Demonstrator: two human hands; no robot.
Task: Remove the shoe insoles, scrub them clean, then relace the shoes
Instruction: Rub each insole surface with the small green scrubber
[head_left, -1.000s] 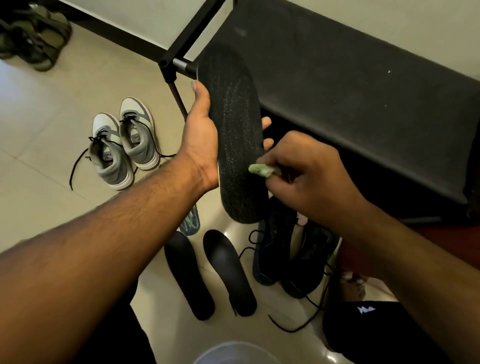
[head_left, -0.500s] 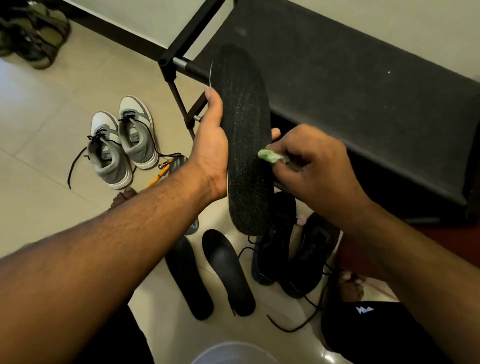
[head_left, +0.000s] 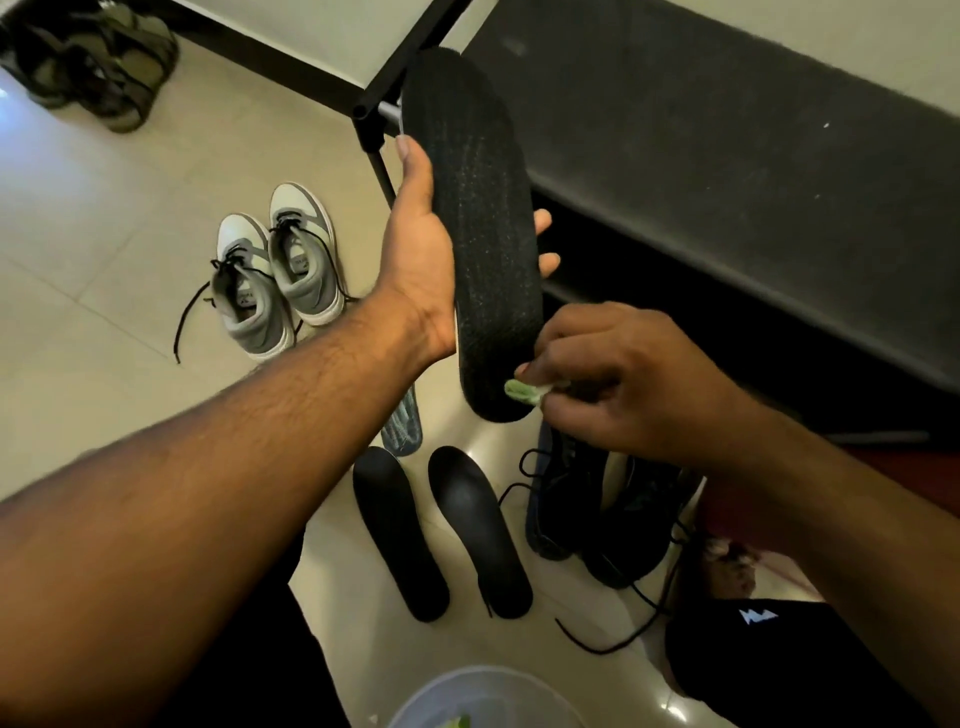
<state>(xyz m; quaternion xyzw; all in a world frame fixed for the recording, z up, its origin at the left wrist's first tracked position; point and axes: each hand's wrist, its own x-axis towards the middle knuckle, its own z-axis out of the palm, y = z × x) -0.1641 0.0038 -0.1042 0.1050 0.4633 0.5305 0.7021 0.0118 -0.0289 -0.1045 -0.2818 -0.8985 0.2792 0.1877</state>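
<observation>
My left hand (head_left: 418, 265) holds a long black insole (head_left: 478, 218) upright, thumb along its left edge and fingertips showing past the right edge. My right hand (head_left: 618, 379) grips a small green scrubber (head_left: 524, 392) and presses it against the insole's heel end. Two more black insoles (head_left: 400, 530) (head_left: 480, 530) lie side by side on the floor below. A grey-blue insole (head_left: 405, 428) pokes out under my left forearm. A dark pair of shoes (head_left: 597, 514) with loose black laces sits under my right wrist.
A grey and white pair of sneakers (head_left: 280, 270) with loose laces stands on the tiled floor at left. A black bench (head_left: 727, 156) with a metal frame fills the upper right. Olive sandals (head_left: 98, 62) sit far left. A pale basin rim (head_left: 483, 691) shows at the bottom edge.
My right hand has slid the green scrubber down the insole from its middle to the heel end. The left hand keeps its hold on the insole.
</observation>
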